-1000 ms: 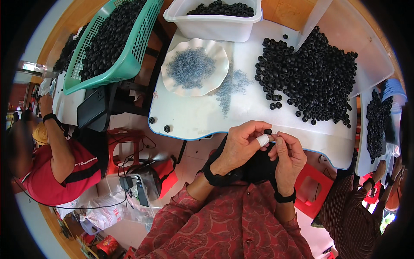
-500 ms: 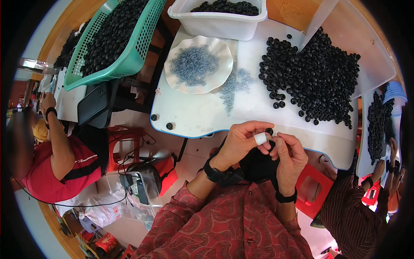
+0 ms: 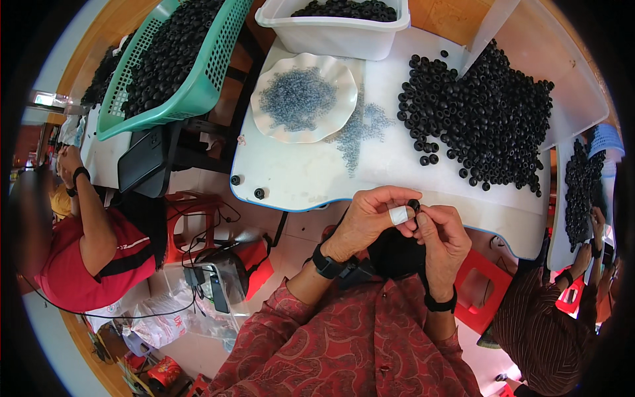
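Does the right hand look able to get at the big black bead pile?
Likely yes: the near side of the black bead pile looks open, with bare tabletop between it and the right hand. That hand is occupied with a black bead, though.

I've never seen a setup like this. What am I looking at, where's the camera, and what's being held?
There's no machine arm here, just a person's bare left hand and right hand. A wide fisheye camera on the person's head looks down, so edges bend. On the white table lie a pile of black beads, a white tub and a wavy-edged plate with tiny bluish pieces. The left fingertips hold one black bead; the right fingertips are right beside it, their grip too small to make out.
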Demonstrator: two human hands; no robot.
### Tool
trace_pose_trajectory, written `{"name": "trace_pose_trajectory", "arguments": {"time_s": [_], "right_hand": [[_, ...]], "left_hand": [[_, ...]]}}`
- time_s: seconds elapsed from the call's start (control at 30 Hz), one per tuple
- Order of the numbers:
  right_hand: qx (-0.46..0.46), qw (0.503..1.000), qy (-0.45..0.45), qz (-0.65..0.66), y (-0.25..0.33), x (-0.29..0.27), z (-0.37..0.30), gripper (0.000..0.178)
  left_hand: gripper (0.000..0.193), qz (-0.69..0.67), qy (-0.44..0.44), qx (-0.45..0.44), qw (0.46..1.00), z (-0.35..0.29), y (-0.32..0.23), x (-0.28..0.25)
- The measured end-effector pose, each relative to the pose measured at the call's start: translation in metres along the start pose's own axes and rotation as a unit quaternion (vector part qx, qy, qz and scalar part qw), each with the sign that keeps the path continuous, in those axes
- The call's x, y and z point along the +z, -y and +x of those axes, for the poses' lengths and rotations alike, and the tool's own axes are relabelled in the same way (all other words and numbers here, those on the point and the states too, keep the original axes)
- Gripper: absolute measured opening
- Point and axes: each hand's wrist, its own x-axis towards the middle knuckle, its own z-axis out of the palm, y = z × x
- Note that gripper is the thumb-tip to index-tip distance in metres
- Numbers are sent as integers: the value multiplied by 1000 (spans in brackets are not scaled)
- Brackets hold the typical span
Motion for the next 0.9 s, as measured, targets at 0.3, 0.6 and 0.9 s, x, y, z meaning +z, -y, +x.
{"name": "trace_pose_trajectory", "arguments": {"time_s": [0.3, 0.6, 0.9], "right_hand": [[-13, 1000, 2, -16, 1, 0, -1, 12], [-5, 999, 14, -37, -3, -8, 1, 12], [54, 996, 60, 23, 0, -6, 5, 7]], "left_hand": [[27, 16, 7, 11, 1000, -1, 2, -2], [23, 33, 7, 0, 999, -5, -4, -1], [25, -39, 28, -55, 997, -3, -2, -9]]}}
